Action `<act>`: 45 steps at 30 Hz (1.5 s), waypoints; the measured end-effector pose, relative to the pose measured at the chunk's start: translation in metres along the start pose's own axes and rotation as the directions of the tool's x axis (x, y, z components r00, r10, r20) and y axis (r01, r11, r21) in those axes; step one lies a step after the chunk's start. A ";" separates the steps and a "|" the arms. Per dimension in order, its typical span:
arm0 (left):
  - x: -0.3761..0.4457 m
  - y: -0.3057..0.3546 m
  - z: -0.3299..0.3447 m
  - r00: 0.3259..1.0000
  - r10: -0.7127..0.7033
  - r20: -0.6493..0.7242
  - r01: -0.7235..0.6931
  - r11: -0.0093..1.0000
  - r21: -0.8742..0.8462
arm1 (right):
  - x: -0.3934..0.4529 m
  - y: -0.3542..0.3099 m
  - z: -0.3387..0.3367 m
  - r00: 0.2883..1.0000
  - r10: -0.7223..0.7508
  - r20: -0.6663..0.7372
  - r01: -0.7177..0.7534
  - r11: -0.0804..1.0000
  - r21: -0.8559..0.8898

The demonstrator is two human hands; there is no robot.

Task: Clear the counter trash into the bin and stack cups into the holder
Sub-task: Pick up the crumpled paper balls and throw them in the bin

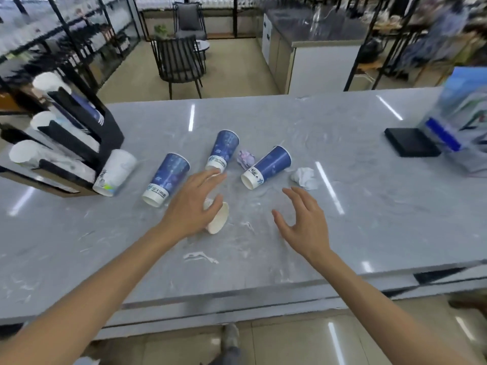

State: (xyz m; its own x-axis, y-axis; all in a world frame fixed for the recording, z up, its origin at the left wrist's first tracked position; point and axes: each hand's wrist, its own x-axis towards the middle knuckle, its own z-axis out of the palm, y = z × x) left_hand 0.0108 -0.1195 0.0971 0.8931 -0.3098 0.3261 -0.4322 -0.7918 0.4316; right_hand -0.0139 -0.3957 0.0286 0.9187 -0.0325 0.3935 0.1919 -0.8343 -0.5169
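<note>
Three blue paper cups lie on their sides on the grey counter (369, 206): a left one (167, 179), a middle one (223, 150) and a right one (267, 167). A white cup (116, 172) lies against the black cup holder (79, 143), which has white cups in its slots. A small white cup (218, 219) lies partly under my left hand (192, 204), whose fingers are spread above it. My right hand (303, 222) hovers open over bare counter. A purple crumpled wrapper (246, 159) and a white crumpled tissue (305, 177) lie near the right blue cup.
A black flat device (411, 142) and a blue-and-clear display stand (463, 122) sit at the counter's right end. Beyond the counter are dark chairs (179, 61) and a steel cabinet (311, 54). No bin is in view.
</note>
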 end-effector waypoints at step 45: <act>0.295 -0.110 0.124 0.779 0.237 0.581 -0.143 0.969 -0.204 | 0.135 0.113 0.071 0.927 0.371 0.051 -0.375 0.921 0.111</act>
State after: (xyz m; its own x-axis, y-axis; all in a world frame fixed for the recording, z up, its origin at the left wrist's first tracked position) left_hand 0.3372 -0.1890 0.0411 0.6655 -0.7346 -0.1323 -0.5714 -0.6155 0.5429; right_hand 0.1562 -0.4550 -0.0302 0.9405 -0.3120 0.1346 -0.1293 -0.6949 -0.7074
